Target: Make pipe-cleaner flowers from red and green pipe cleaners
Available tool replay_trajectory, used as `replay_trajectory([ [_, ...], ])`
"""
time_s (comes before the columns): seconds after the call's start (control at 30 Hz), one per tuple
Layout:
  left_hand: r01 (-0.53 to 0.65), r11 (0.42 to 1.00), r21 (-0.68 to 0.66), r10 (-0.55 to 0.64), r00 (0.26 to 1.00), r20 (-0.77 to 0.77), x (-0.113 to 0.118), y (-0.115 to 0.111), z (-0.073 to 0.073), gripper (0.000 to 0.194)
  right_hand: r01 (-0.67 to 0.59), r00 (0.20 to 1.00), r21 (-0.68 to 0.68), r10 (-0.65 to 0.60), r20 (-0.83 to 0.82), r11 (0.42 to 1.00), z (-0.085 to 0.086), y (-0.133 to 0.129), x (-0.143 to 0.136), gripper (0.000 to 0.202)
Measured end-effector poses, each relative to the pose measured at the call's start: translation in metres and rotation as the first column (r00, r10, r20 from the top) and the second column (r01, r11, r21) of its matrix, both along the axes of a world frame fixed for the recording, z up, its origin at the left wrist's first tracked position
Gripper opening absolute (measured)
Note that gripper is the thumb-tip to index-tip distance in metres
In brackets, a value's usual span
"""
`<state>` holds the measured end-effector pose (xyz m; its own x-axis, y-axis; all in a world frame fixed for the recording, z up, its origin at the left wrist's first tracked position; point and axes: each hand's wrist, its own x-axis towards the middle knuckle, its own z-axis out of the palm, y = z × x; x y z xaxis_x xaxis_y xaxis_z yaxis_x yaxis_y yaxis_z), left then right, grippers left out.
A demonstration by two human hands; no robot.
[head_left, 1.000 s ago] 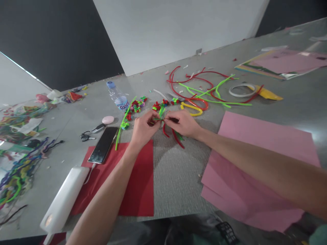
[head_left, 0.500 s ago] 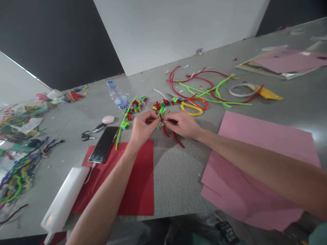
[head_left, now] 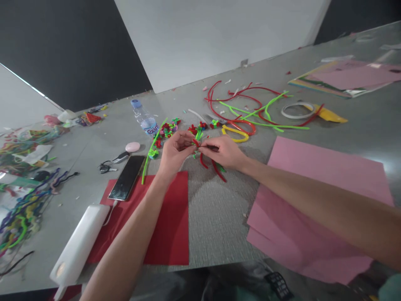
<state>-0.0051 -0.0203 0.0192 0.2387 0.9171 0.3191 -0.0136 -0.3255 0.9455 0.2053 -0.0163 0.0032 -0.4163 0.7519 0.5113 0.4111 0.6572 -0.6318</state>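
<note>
Between my two hands is a short red pipe cleaner piece [head_left: 196,143]. My left hand [head_left: 177,152] pinches it from the left, with the other fingers curled loosely. From the right, my right hand [head_left: 224,152] grips it between thumb and index finger, close to the left fingertips. Red pipe cleaner pieces [head_left: 219,171] lie on the table just below my right hand, with a bit of green beside them. Small red and green twisted shapes [head_left: 168,130] sit just beyond my left hand. Scissors with red and yellow handles [head_left: 234,133] lie behind my right hand.
A bottle [head_left: 144,119] stands behind the left hand. A phone [head_left: 127,177], red sheet [head_left: 171,225] and white power bank [head_left: 79,244] are at left. Pink sheets [head_left: 313,209] lie under the right forearm. Long red and green pipe cleaners [head_left: 250,113] and tape [head_left: 297,110] are further back.
The left fingers have lifted and spread a little around the red piece, whose visible end now tilts more to the left. My right hand has barely moved.
</note>
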Motion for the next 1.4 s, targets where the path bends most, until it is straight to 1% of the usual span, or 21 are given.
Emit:
replay_trajectory([
  [0.07, -0.003, 1.0, 0.014, 0.003, 1.0, -0.008, 0.0, 0.0, 0.001, 0.032, -0.006, 1.0, -0.01, 0.006, -0.006, 1.0, 0.001, 0.0, 0.0, 0.03],
  [0.17, 0.004, 0.999, 0.039, -0.003, 1.0, -0.021, 0.0, 0.001, 0.001, 0.032, -0.012, 1.0, -0.017, 0.012, -0.011, 1.0, 0.002, 0.0, 0.0, 0.028],
  [0.3, 0.003, 0.995, 0.095, 0.002, 0.998, -0.056, -0.001, 0.004, 0.0, 0.028, -0.031, 0.999, -0.024, 0.03, -0.038, 0.999, 0.002, 0.0, 0.0, 0.028],
  [0.4, -0.025, 0.982, 0.186, 0.05, 0.991, -0.127, -0.002, 0.004, 0.001, 0.02, -0.028, 0.999, -0.027, 0.027, -0.042, 0.999, 0.002, 0.001, 0.0, 0.03],
  [0.5, -0.056, 0.965, 0.257, 0.111, 0.972, -0.206, -0.002, 0.001, 0.005, 0.014, -0.003, 1.0, -0.021, 0.002, -0.021, 1.0, 0.001, 0.001, 0.0, 0.026],
  [0.67, -0.025, 0.959, 0.283, 0.107, 0.955, -0.277, 0.003, -0.006, 0.008, 0.012, 0.031, 0.999, 0.04, -0.032, 0.014, 0.999, -0.002, 0.002, 0.0, 0.017],
  [0.73, -0.025, 0.962, 0.271, 0.103, 0.955, -0.278, 0.005, -0.008, 0.007, 0.015, 0.043, 0.999, 0.062, -0.045, 0.032, 0.997, -0.003, 0.002, 0.0, 0.018],
  [0.8, -0.026, 0.973, 0.229, 0.089, 0.959, -0.27, 0.005, -0.008, 0.006, 0.014, 0.054, 0.997, 0.075, -0.058, 0.057, 0.996, -0.003, 0.001, -0.001, 0.021],
  [0.9, -0.019, 0.991, 0.136, 0.052, 0.969, -0.24, 0.004, -0.007, 0.005, 0.004, 0.07, 0.991, 0.094, -0.08, 0.104, 0.993, -0.003, 0.0, -0.001, 0.023],
  [1.0, -0.011, 0.998, 0.067, 0.024, 0.98, -0.198, 0.003, -0.005, 0.003, 0.023, 0.077, 0.981, 0.124, -0.097, 0.167, 0.989, -0.003, -0.001, -0.001, 0.022],
  [1.07, -0.014, 1.0, 0.027, 0.018, 0.983, -0.183, 0.002, -0.003, 0.002, 0.029, 0.074, 0.975, 0.139, -0.101, 0.196, 0.987, -0.003, -0.001, -0.001, 0.024],
  [1.13, -0.024, 1.0, -0.012, 0.021, 0.983, -0.184, 0.0, -0.001, 0.001, 0.032, 0.074, 0.974, 0.145, -0.103, 0.201, 0.987, -0.002, -0.002, -0.001, 0.027],
  [1.23, -0.037, 0.998, -0.046, 0.028, 0.982, -0.186, -0.001, 0.001, -0.001, 0.029, 0.088, 0.977, 0.155, -0.116, 0.181, 0.984, -0.001, -0.003, -0.001, 0.028],
  [1.33, -0.024, 0.997, -0.071, 0.016, 0.993, -0.113, -0.001, 0.002, -0.002, 0.019, 0.113, 0.979, 0.157, -0.137, 0.152, 0.981, 0.0, -0.003, 0.0, 0.029],
  [1.4, -0.024, 0.996, -0.08, 0.019, 0.998, -0.061, -0.001, 0.002, -0.002, 0.017, 0.127, 0.98, 0.15, -0.147, 0.134, 0.981, 0.001, -0.003, 0.0, 0.028],
])
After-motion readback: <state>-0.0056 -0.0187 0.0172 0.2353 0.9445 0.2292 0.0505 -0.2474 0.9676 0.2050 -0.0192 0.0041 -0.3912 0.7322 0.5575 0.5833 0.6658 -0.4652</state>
